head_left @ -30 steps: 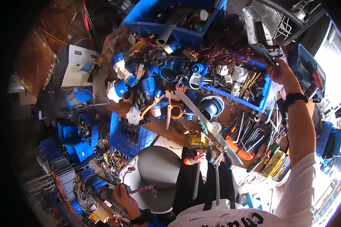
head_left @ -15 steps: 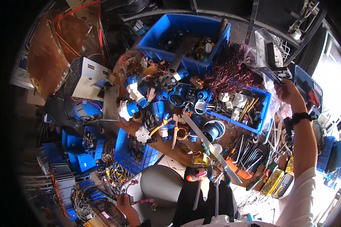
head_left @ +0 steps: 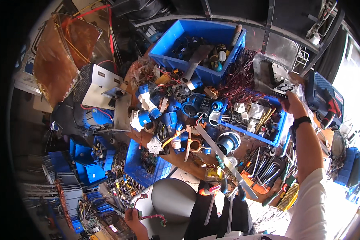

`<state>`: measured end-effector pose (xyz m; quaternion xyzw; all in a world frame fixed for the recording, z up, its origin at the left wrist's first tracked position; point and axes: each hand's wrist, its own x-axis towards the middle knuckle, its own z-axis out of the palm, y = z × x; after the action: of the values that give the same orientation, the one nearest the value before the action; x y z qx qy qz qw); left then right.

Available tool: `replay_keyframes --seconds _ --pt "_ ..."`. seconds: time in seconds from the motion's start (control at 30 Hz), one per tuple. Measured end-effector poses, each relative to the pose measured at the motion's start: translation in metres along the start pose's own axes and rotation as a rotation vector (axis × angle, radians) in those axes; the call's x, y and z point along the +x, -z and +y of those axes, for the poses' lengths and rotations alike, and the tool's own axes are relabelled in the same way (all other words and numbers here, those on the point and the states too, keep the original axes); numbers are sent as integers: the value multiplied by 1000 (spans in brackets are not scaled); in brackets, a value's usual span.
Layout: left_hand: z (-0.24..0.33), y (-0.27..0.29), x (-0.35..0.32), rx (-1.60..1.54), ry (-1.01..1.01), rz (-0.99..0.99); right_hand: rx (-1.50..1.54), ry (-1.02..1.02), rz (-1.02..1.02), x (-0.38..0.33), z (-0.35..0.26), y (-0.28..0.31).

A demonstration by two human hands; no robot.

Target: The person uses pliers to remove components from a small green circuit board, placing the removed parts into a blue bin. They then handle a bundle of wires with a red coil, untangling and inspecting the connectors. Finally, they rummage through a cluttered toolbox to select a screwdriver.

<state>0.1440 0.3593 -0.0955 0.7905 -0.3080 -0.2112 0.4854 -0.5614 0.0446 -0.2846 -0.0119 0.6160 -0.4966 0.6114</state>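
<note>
My right hand (head_left: pixel 295 105) is stretched out to the far right, its fingers closed on the near edge of a grey metal casing (head_left: pixel 263 78) with a black-and-silver fan-like part on it. The casing is tilted above the heap of reddish wire (head_left: pixel 241 77) and the far end of a small blue crate (head_left: pixel 277 141). At the lower left my left hand (head_left: pixel 133 221) pinches a short wire harness (head_left: pixel 155 217) with dark red wires and small green connectors. The harness hangs in front of a grey rounded seat (head_left: pixel 174 200).
A large blue bin (head_left: pixel 158 57) stands at the back. Blue-and-white industrial plugs (head_left: pixel 147 105) crowd the bench's middle beside a long metal strip (head_left: pixel 227 162). Hex keys (head_left: pixel 264 170) lie at front right. A blue basket (head_left: pixel 161 172) sits below the bench, near tangled wires. A power drill (head_left: pixel 330 112) rests far right.
My right hand has moved left and slightly nearer with the casing, which now lies flatter over the wire heap. My left hand keeps the harness. The whole view has shifted a little.
</note>
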Motion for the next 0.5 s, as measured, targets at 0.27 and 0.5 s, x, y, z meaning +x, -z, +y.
replay_keyframes --seconds 0.27,0.5 --pt "-3 5 4 50 -51 -18 -119 12 36 9 13 11" --pt "11 -10 8 35 43 -5 -427 21 89 -22 1 -4"
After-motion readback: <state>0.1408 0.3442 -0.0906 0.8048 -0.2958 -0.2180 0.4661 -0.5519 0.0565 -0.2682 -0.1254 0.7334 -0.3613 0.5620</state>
